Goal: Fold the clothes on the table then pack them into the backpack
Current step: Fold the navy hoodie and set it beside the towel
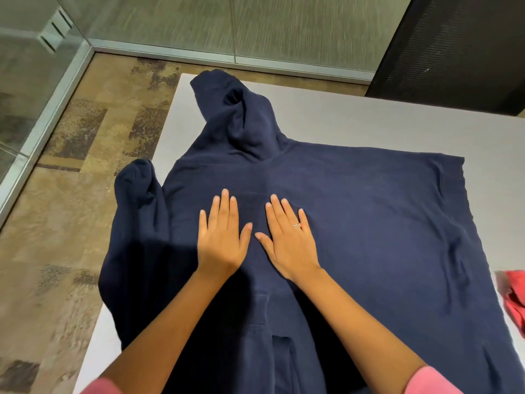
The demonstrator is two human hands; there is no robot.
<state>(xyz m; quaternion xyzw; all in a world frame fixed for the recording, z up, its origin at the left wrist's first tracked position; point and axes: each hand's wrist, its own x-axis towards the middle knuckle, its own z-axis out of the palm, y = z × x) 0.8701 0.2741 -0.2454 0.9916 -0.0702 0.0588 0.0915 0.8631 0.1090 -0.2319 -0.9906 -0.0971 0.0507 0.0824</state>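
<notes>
Navy hoodie (355, 211) under flat hands (221, 240)

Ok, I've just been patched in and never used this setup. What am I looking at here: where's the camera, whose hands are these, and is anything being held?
There is no machine here. A person wears one wide-angle camera on the head, looking forward and down, so the arms come in from the bottom of the picture.

The left hand and the right hand both lie flat, fingers straight, side by side on a navy hoodie. They press on it; nothing is gripped.

The hoodie is spread over a pale table, hood toward the far edge. One sleeve hangs off the table's left edge.

At the right edge of the picture a bit of red cloth lies on the table. No backpack is in view.
</notes>
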